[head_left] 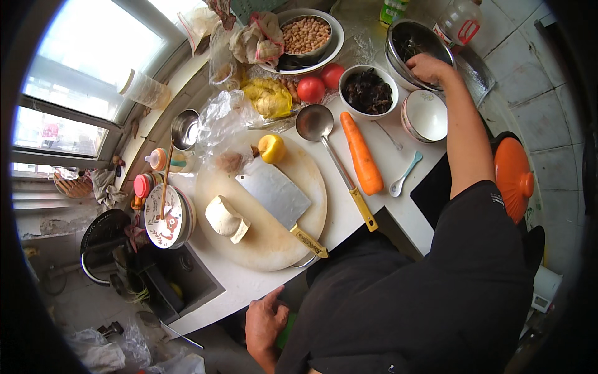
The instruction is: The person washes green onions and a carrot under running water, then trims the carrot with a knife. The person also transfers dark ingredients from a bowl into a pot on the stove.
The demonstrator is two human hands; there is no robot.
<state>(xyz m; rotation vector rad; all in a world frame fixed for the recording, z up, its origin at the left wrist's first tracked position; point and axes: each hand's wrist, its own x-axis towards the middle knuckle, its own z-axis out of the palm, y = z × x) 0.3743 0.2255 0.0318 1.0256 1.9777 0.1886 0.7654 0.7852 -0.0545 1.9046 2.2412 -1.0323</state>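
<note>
My right hand (427, 69) reaches over the rim of a metal bowl (420, 35) at the top right. Its fingertips dip inside, where dark food lies, so whether they grip anything is hidden. Beside it stand a white bowl of black wood ear fungus (366, 91) and a white bowl (425, 114) with nothing in it. My left hand (266, 322) hangs low before the counter, index finger extended, with no object seen in it. On the round cutting board (280, 252) rest a cleaver (275, 191), a block of tofu (226, 217) and a cut yellow vegetable (271, 148).
A ladle (343, 168), a carrot (362, 154) and a small spoon (405, 175) lie right of the board. Tomatoes (310, 89) and a bowl of peanuts (306, 35) are behind. Stacked bowls (163, 219) with chopsticks stand by the sink (201, 280). An orange lid (514, 180) is far right.
</note>
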